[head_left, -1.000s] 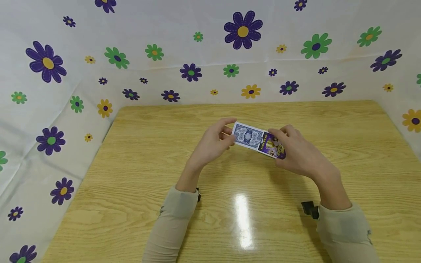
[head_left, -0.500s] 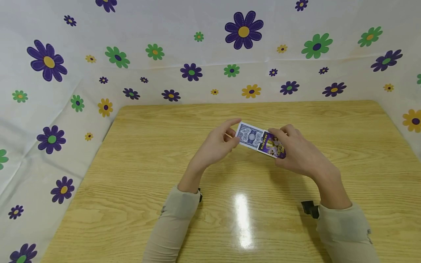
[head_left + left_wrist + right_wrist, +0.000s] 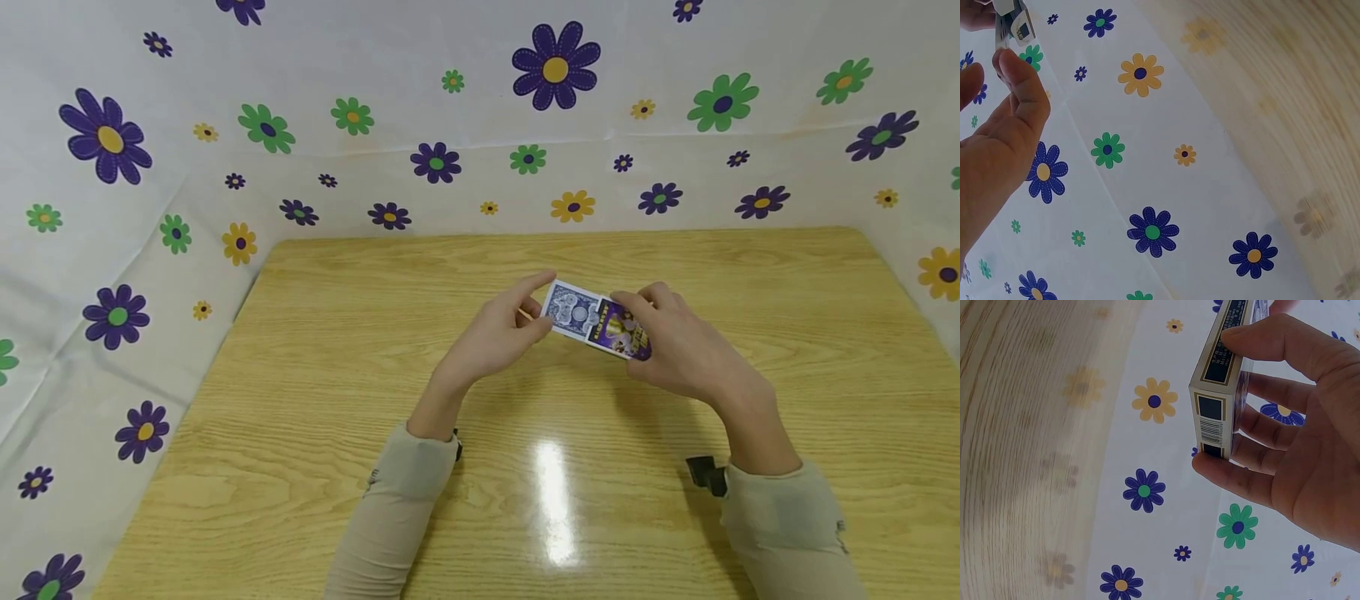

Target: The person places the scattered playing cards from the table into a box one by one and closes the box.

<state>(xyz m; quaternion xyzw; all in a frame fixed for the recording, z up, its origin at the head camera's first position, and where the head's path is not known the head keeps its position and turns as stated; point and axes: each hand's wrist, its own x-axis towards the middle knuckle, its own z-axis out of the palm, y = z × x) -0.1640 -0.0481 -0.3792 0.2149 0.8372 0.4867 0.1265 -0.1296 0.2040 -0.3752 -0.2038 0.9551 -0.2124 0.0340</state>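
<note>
In the head view, a deck of playing cards (image 3: 574, 312) with blue-patterned backs sits partly inside a purple and gold card box (image 3: 618, 330). Both are held slightly tilted over the table. My left hand (image 3: 495, 335) pinches the deck's exposed left end, index finger at the far corner and thumb at the near one. My right hand (image 3: 686, 354) grips the box, its thumb along one narrow side and fingers around the other. The right wrist view shows the box's barcoded end (image 3: 1212, 428) with a fingertip under it. The inserted part of the deck is hidden.
The wood-grain table (image 3: 315, 400) carries a bright light reflection in front of the hands. A white cloth (image 3: 480, 108) with purple, green and yellow flowers hangs behind the table and along both sides. A dark strap piece (image 3: 707, 477) shows at the right wrist.
My left hand has shifted right, and the deck has slid further into the box, so less of it shows. The right hand and the box have stayed nearly in place.
</note>
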